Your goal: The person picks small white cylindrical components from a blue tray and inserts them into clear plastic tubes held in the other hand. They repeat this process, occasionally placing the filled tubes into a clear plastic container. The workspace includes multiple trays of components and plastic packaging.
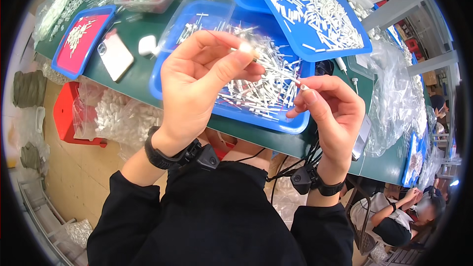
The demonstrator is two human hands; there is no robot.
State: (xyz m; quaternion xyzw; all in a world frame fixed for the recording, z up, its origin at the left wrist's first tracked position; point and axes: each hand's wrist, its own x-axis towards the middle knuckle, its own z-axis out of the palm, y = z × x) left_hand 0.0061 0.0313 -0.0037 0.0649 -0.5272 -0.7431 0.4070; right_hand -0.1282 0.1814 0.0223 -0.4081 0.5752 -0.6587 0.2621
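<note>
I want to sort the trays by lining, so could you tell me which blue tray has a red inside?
The small blue tray at the table's far left: its floor is red, with a few white tubes, while the other trays are blue throughout.

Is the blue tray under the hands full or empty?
Partly full. The blue tray holds a loose heap of thin white sticks over its middle and right, while bare blue floor shows near its far left corner.

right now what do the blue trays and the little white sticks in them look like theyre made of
Blue trays: likely moulded plastic, uniform glossy colour with thin raised rims. White sticks: seemingly plastic tubes, smooth, thin and matte white; too small to be sure. The left hand and right hand each pinch one.
</note>
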